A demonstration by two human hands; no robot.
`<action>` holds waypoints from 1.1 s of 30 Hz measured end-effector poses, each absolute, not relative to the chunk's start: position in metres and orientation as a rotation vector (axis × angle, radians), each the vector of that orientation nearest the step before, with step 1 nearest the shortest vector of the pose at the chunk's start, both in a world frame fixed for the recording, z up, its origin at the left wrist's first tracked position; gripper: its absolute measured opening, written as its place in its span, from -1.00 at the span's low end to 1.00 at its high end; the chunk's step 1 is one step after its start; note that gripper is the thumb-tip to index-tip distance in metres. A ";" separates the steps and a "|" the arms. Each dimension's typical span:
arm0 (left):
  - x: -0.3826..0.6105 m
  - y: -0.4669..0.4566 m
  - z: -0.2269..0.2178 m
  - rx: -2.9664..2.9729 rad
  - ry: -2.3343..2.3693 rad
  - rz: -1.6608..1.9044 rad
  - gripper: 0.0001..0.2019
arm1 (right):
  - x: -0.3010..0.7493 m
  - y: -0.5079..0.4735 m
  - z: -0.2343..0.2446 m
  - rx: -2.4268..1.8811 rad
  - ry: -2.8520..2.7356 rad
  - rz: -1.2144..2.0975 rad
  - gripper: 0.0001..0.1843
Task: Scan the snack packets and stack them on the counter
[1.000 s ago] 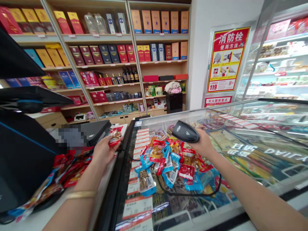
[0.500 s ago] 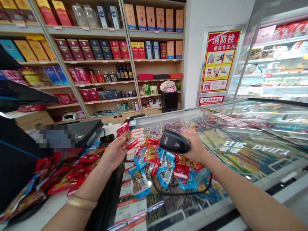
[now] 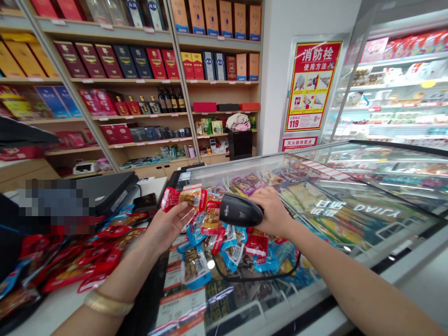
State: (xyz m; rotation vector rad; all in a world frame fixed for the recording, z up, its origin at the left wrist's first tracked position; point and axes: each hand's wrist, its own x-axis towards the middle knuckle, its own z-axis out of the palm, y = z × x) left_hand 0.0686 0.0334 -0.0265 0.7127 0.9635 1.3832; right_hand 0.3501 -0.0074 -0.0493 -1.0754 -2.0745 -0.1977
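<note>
My left hand (image 3: 174,225) pinches a red snack packet (image 3: 185,198) with a clear middle, holding it over the glass freezer lid. In my right hand (image 3: 271,211) is a black barcode scanner (image 3: 241,210), its head pointing left toward the packet. Under the scanner, a heap of red and blue snack packets (image 3: 236,247) lies on the glass, and the scanner's cable (image 3: 257,279) curves around its near side. A blue-edged packet (image 3: 194,266) rests at the heap's near left. My right fingers are partly hidden around the scanner's handle.
More red snack packets (image 3: 94,252) are piled on the white counter to the left, beside a dark flat device (image 3: 112,189). The glass-topped freezer (image 3: 350,233) stretches to the right. Shelves of boxed goods (image 3: 133,79) stand behind, and a red poster (image 3: 314,86) hangs on the wall.
The view has shifted slightly to the right. The packet in my left hand has turned to lie more level and is nearer the scanner's head. The scanner stays in my right hand.
</note>
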 end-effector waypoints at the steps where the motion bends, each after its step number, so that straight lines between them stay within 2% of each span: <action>1: 0.069 0.033 -0.026 0.710 0.966 1.378 -0.83 | 0.350 -0.008 -0.049 -1.083 -2.082 -0.197 -0.74; 5: 0.069 0.032 -0.024 0.715 0.990 1.373 -0.84 | 0.350 -0.007 -0.049 -1.125 -2.108 -0.188 -0.78; 9: 0.066 0.034 -0.030 0.820 0.987 1.418 -0.83 | 0.352 -0.005 -0.051 -1.130 -2.090 -0.193 -0.74; 13: 0.061 0.036 -0.043 1.408 1.147 1.585 -0.79 | 0.358 -0.001 -0.055 -1.122 -1.994 -0.253 -0.67; 17: 0.061 0.040 -0.057 2.100 1.284 1.353 -0.82 | 0.364 0.006 -0.061 -1.164 -1.914 -0.296 -0.66; 21: 0.062 0.045 -0.067 2.388 1.150 1.028 -0.65 | 0.369 0.010 -0.066 -1.171 -1.887 -0.309 -0.71; 24: 0.055 0.046 -0.061 2.500 1.135 0.966 -0.53 | 0.371 0.012 -0.067 -1.170 -1.893 -0.313 -0.71; 28: 0.026 0.047 -0.039 2.529 1.839 1.041 -0.51 | 0.373 0.013 -0.066 -1.191 -1.879 -0.304 -0.66; 31: -0.009 0.051 -0.028 2.323 2.438 0.794 -0.51 | 0.373 0.014 -0.066 -1.195 -1.874 -0.304 -0.65; 33: -0.033 0.057 -0.028 2.179 2.640 0.578 -0.55 | 0.373 0.014 -0.066 -1.196 -1.874 -0.311 -0.66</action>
